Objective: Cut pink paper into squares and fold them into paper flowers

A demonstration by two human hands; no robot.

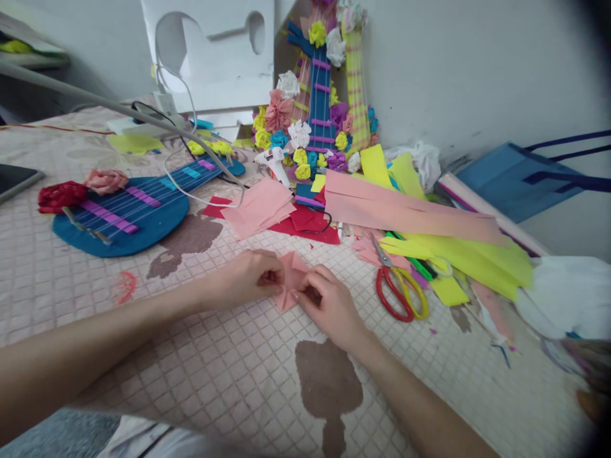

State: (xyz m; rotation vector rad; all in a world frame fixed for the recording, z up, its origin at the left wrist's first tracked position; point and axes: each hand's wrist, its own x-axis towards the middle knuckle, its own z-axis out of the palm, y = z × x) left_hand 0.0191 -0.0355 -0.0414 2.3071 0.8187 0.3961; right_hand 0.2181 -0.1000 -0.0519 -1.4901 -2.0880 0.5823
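Between my two hands is a small pink sheet of crepe paper (292, 262), creased and lying just above or on the table. My left hand (252, 277) pinches its left side, with thumb and fingers pressed together. On the right side, my right hand (329, 302) pinches the same sheet. Folds run toward the middle of the paper. Just beyond it lies a stack of pink paper squares (260, 205) on red paper (305, 226). To the right of my right hand rest scissors (401, 289) with one red and one yellow handle.
A blue paper guitar (143, 216) with paper roses lies at left, a white cable crossing it. Decorated guitars (322, 95) lean on the wall behind a glue gun (274, 162). Pink (405, 207) and yellow crepe strips (477, 257) cover the right side. A blue bag (518, 178) stands beyond.
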